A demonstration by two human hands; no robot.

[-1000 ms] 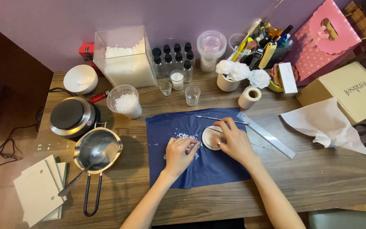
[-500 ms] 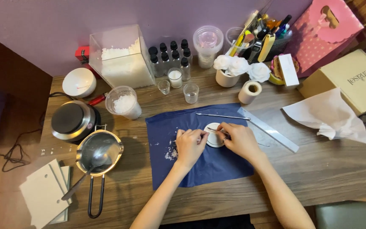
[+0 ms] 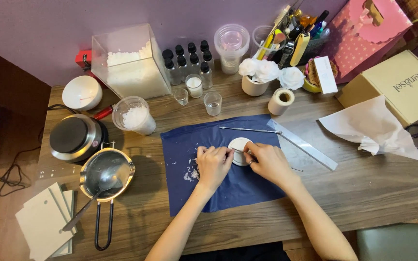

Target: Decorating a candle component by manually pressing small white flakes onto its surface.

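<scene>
Left hand [image 3: 213, 163]: fingers steady the small white cup [image 3: 240, 150] on the blue cloth [image 3: 218, 188].
Right hand [image 3: 269, 163]: fingers pinch a thin metal tool [image 3: 240, 152] over it.
Risk: pressing sideways could tip the cup.

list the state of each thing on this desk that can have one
left hand: closed on the edge of the round white candle
right hand: pinching a thin metal tool across the candle
small glasses: upright, look empty
lidded cup: upright, part full of white flakes
clear box: part full of white flakes
metal pot: off the hot plate, spoon inside
tape roll: standing on end
</scene>
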